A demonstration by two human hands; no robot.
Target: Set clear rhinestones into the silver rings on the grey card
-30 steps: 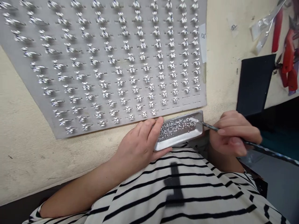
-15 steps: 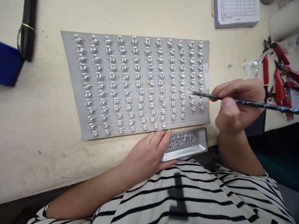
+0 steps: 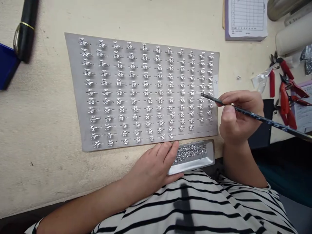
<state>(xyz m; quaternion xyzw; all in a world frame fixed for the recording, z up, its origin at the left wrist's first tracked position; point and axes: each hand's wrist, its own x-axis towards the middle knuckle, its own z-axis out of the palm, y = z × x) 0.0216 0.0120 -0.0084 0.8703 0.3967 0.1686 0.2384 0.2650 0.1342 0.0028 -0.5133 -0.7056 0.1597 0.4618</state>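
A grey board (image 3: 75, 97) lies on the table, with rows of small silvery rings (image 3: 146, 75) standing in its slits. My right hand (image 3: 240, 117) pinches a thin dark stick like a fine brush (image 3: 258, 119), its pale tip over the rings on the board's right side. Whether the tip touches one is too small to tell. My left hand (image 3: 156, 162) grips the left end of a shallow metal tray (image 3: 195, 165), fingers on the far rim and thumb on the near side. Tiny sparkling stones (image 3: 191, 152) are heaped inside it, just below the board's lower edge.
Red-handled pliers (image 3: 287, 100) and a clear plastic bag (image 3: 262, 81) lie at the right. A pad of printed forms (image 3: 246, 19) is at the top right, near a white roll (image 3: 292, 39). A black pen-like object (image 3: 25, 35) and a blue object (image 3: 7, 66) sit at the left.
The whole view has shifted slightly, so the board and tray appear lower. My right hand and the brush-like stick have moved a little up the board relative to the rings. My left hand keeps its hold.
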